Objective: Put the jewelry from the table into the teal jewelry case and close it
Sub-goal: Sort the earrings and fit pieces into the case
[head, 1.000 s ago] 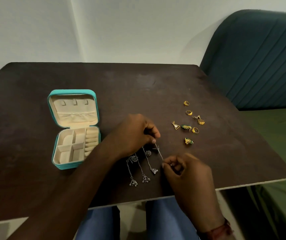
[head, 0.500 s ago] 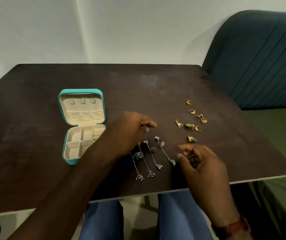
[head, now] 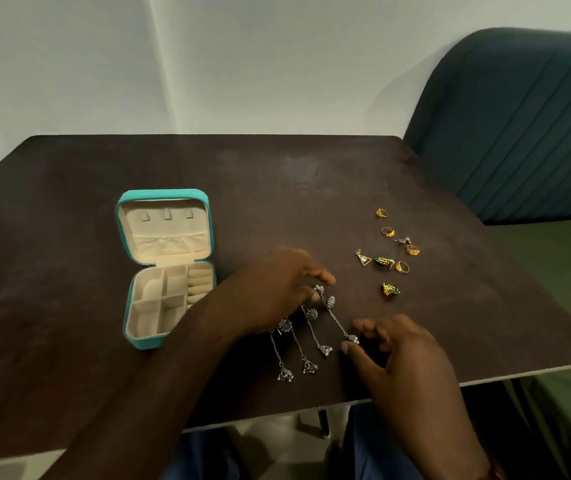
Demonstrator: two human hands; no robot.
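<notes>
While the right hand (head: 405, 355) spreads loosely at the chain's (head: 337, 320) near end, the left hand (head: 277, 289), fingers open, touches its far end; the case (head: 204, 216) lies open leftward.

- Dark brown wooden table (head: 69, 271): carries all items.
- Open teal zip jewelry case (head: 168, 268): on the table's left half, lid lying behind the compartment tray.
- Four long silver dangle earrings (head: 308, 337): side by side near the front edge, right of the case.
- Small gold rings and pendants (head: 389, 251): clustered right of and behind the earrings.
- Left hand (head: 273, 289): over the earrings' rear ends.
- Right hand (head: 398, 355): at the rightmost earring's front end.
- Dark teal padded chair (head: 519, 126): behind the table's right corner.
</notes>
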